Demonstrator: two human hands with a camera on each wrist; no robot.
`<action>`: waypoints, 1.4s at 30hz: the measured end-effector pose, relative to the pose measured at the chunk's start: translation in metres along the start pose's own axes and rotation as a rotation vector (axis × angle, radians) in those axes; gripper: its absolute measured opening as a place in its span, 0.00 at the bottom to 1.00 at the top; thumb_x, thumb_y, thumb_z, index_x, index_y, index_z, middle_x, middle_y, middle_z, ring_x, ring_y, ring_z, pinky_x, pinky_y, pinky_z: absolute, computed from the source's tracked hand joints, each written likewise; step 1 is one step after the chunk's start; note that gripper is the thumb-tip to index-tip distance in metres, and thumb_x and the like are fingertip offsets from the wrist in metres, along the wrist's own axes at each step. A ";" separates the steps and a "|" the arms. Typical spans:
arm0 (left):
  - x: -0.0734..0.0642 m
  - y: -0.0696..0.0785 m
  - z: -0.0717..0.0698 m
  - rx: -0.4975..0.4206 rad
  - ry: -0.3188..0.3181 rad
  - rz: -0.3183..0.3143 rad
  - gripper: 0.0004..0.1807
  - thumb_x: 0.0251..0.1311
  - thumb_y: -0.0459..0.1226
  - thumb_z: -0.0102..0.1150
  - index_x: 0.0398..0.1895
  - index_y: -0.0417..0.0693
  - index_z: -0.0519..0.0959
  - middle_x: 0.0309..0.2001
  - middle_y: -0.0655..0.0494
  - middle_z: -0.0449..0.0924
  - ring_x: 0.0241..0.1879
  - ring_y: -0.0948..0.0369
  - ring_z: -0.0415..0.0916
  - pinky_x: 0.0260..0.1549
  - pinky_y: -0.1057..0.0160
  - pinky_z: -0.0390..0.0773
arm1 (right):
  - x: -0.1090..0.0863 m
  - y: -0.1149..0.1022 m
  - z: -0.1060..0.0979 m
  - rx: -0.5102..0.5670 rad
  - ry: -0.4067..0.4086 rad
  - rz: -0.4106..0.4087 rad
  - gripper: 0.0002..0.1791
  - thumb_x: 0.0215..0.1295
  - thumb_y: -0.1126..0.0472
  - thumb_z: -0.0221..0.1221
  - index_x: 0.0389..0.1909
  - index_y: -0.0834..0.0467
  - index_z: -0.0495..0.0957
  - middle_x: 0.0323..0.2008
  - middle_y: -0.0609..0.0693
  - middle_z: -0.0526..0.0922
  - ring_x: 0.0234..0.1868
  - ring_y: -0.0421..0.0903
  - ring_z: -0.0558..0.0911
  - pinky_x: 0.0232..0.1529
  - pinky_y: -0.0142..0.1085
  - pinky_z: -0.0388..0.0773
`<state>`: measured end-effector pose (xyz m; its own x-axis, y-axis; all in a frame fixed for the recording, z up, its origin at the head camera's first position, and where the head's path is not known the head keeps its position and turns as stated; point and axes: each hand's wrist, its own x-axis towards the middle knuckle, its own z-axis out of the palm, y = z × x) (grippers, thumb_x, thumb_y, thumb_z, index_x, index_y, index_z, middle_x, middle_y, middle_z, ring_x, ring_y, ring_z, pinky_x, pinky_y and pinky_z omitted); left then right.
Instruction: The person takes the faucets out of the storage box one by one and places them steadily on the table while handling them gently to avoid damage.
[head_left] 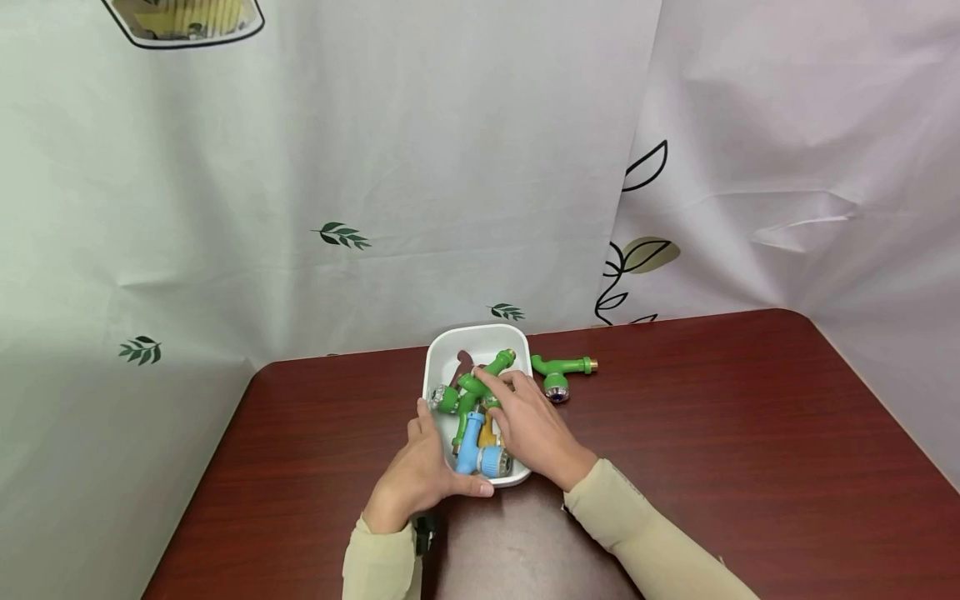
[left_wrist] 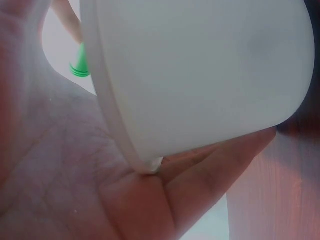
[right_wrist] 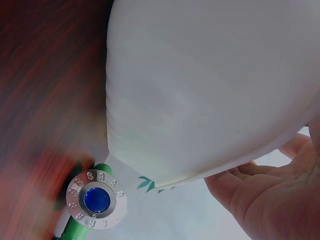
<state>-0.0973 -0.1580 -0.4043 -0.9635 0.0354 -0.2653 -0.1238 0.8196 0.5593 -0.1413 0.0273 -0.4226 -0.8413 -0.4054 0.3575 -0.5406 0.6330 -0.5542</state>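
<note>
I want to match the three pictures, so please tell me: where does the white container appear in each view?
Head: white container, just below the centre.
Left wrist: white container, large, from centre to upper right.
Right wrist: white container, large, upper right.
Shared landmark: reddish-brown table, respectively bottom, right and left.

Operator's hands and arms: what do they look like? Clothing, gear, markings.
Left hand and right hand are ungloved, five-fingered human hands. Left sleeve and right sleeve are long, plain pale beige, reaching about the wrists. A small black item shows beside the left cuff; too small to identify. No cables or markings visible.
</note>
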 end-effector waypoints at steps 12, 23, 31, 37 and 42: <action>0.000 0.000 -0.001 -0.009 -0.001 0.004 0.87 0.26 0.59 0.86 0.77 0.28 0.32 0.70 0.27 0.54 0.53 0.43 0.75 0.51 0.45 0.76 | -0.003 -0.001 -0.008 0.002 0.027 -0.044 0.31 0.69 0.66 0.62 0.72 0.51 0.69 0.53 0.57 0.75 0.53 0.53 0.75 0.49 0.47 0.76; -0.001 0.001 0.000 -0.017 0.001 -0.005 0.87 0.26 0.59 0.86 0.78 0.29 0.32 0.69 0.29 0.54 0.51 0.45 0.75 0.50 0.46 0.77 | -0.010 0.002 -0.016 -0.012 0.043 -0.013 0.31 0.68 0.66 0.63 0.71 0.52 0.70 0.52 0.56 0.74 0.50 0.50 0.74 0.45 0.45 0.77; -0.001 0.000 0.001 -0.012 0.006 -0.005 0.88 0.25 0.59 0.86 0.77 0.29 0.33 0.69 0.29 0.55 0.51 0.45 0.76 0.50 0.46 0.76 | -0.017 0.004 -0.021 -0.002 0.047 0.012 0.32 0.69 0.66 0.62 0.73 0.50 0.69 0.55 0.56 0.74 0.50 0.50 0.74 0.45 0.44 0.78; -0.001 0.000 0.000 -0.014 0.005 -0.004 0.88 0.25 0.59 0.86 0.77 0.29 0.32 0.69 0.28 0.55 0.50 0.45 0.75 0.49 0.46 0.77 | -0.018 0.006 -0.026 -0.011 0.074 0.016 0.32 0.68 0.67 0.63 0.72 0.51 0.69 0.54 0.56 0.74 0.52 0.51 0.74 0.47 0.45 0.78; -0.001 0.001 0.000 -0.019 0.005 -0.003 0.88 0.25 0.58 0.86 0.77 0.29 0.32 0.69 0.29 0.55 0.48 0.46 0.76 0.48 0.47 0.77 | -0.018 0.009 -0.029 -0.019 0.092 0.025 0.33 0.67 0.67 0.65 0.72 0.52 0.70 0.54 0.57 0.75 0.52 0.51 0.75 0.51 0.47 0.77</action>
<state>-0.0963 -0.1575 -0.4036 -0.9643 0.0300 -0.2629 -0.1312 0.8087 0.5735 -0.1306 0.0594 -0.4120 -0.8504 -0.3271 0.4120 -0.5183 0.6549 -0.5500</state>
